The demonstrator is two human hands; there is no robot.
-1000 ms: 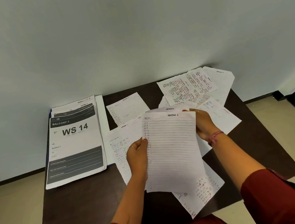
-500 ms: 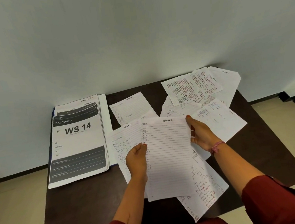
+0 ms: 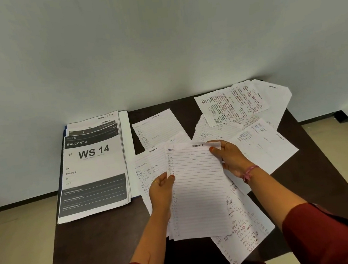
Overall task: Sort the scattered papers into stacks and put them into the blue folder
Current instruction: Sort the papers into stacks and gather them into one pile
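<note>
A person's left hand [image 3: 161, 188] and right hand [image 3: 229, 158] grip a white lined sheet headed "Section 1" [image 3: 198, 191] by its left edge and top right corner, thumbs on the face. The sheet's long axis runs away from the body, over the dark brown wooden table [image 3: 107, 243].

The stack of printed white pages topped "WS 14" [image 3: 95, 169] lies to the left of the held sheet, nearer the left hand. It appears to rest on the blue folder [image 3: 65, 128], of which only a thin blue edge shows at the far left corner; what else the folder holds can't be told.

Loose handwritten sheets [image 3: 233, 103] lie scattered to the right & beneath, overlapping.
</note>
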